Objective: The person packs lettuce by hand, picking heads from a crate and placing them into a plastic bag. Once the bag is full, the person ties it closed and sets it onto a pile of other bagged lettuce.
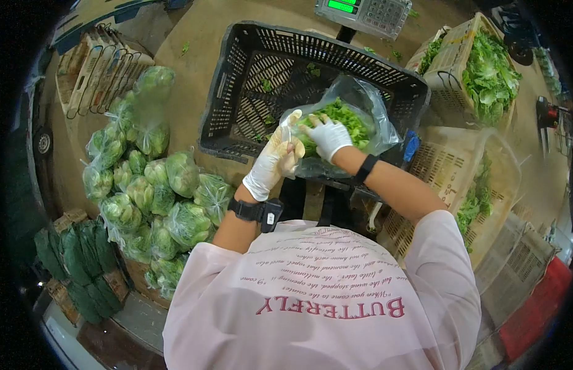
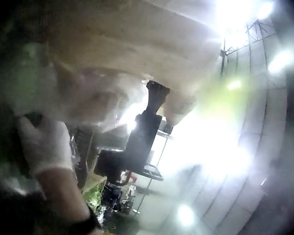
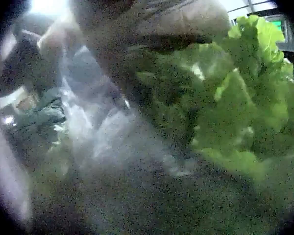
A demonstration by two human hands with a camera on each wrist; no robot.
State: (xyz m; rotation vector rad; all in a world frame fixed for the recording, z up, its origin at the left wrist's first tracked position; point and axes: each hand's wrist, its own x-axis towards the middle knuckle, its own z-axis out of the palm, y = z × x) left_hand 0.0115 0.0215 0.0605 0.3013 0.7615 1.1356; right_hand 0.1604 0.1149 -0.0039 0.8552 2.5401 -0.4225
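Observation:
A clear plastic bag [image 1: 385, 123] with green leaf lettuce [image 1: 345, 114] inside lies over the near right part of a black crate [image 1: 237, 102]. My left hand [image 1: 271, 161], in a white glove, holds the bag's left edge between thumb and fingers. My right hand [image 1: 329, 139], gloved too, rests on the lettuce at the bag's mouth with fingers extended over the leaves. The right wrist view shows lettuce leaves [image 3: 235, 107] close up beside the crumpled film of the bag [image 3: 103, 122]. In the left wrist view the gloved right hand [image 2: 46, 144] appears at the lower left, and much is blurred.
Bagged green vegetables [image 1: 154, 203] are piled on the left. A scale [image 1: 366, 15] with a lit display stands beyond the crate. Cream crates with lettuce, one upper right [image 1: 447, 92] and one nearer [image 1: 428, 166], stand on the right. Loose leaf bits lie in the black crate.

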